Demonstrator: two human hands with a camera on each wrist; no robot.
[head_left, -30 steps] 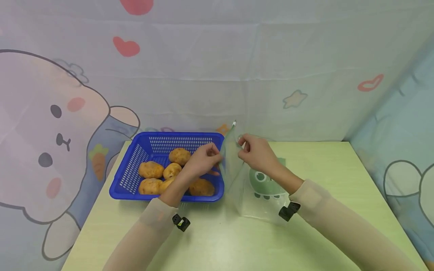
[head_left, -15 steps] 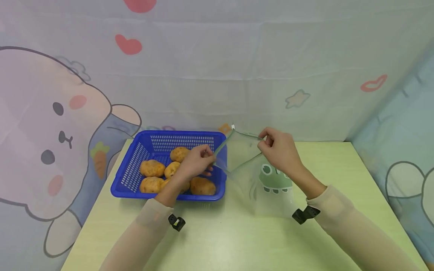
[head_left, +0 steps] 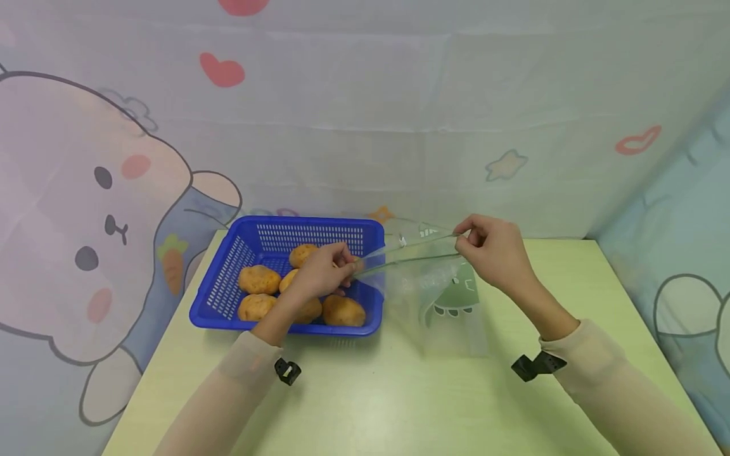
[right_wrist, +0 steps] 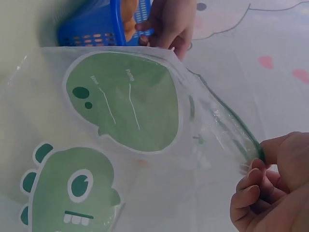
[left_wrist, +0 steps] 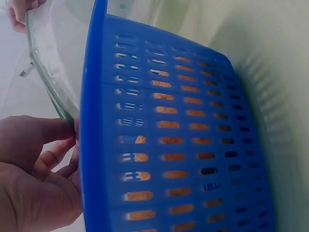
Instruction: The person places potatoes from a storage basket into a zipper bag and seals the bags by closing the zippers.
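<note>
A clear plastic zip bag (head_left: 410, 291) with a green dinosaur print (right_wrist: 145, 106) hangs stretched between both hands. Over the right part of a blue basket, my left hand (head_left: 325, 272) pinches one end of the bag's green-edged mouth. My right hand (head_left: 493, 250) pinches the opposite end between thumb and fingers. The mouth is pulled long and narrow, its two edges slightly apart. A small white slider (head_left: 402, 240) shows along the far side. The bag's lower part reaches down over the table, right of the basket.
The blue perforated basket (head_left: 373, 310) stands on the left of a pale yellow-green table (head_left: 365, 392). Several potatoes (head_left: 258, 279) lie in it, some partly hidden behind my left hand and forearm. A printed cloth (head_left: 353, 95) hangs along the table's back and sides.
My right hand has moved right, away from the left, drawing the bag's mouth from a narrow fold through a wide gap into a long slit. My left hand has shifted slightly left.
</note>
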